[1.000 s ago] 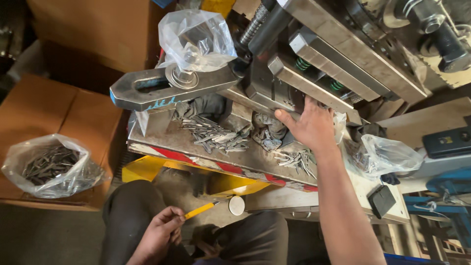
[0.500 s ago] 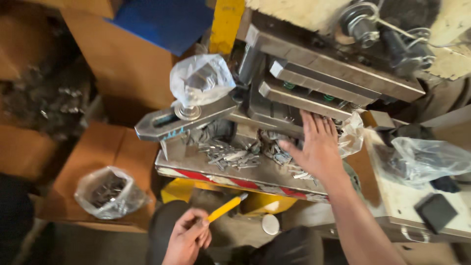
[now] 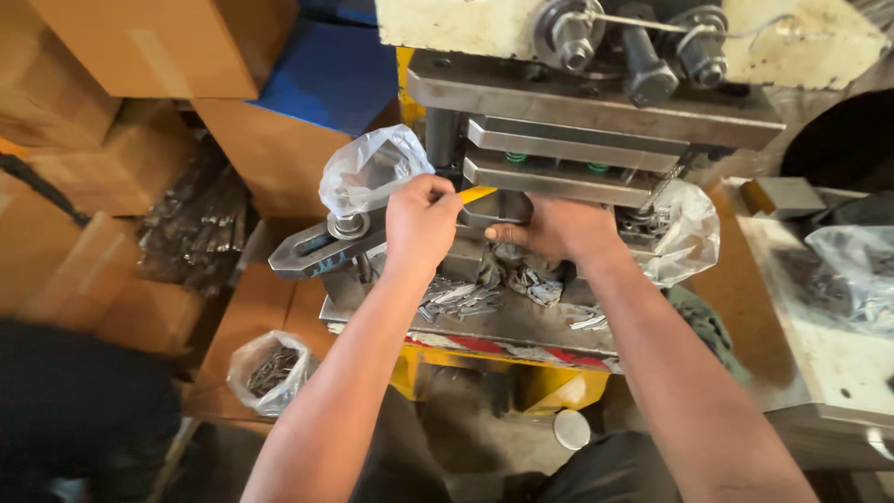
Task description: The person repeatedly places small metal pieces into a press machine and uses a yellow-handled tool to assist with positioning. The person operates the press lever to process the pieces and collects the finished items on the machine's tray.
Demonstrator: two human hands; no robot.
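My left hand, centre frame, is pinched shut on a thin yellow stick, only its tip showing past my fingers, pointing right into the gap under the press plates. Looks light, stiff, narrow; best gripped near the back end like a pencil, well clear of the die. My right hand, just right of centre, is curled with fingertips tucked at the die opening; I cannot tell whether it clamps a piece or just rests there. Below both hands, small metal stampings lie loose on the press bed: thin, hard, likely sharp-edged and slippery, so pinch by the flat faces. Left of my left hand, a steel clamp arm with a clear plastic bag above it. Another bag of parts sits lower left, by cardboard boxes.
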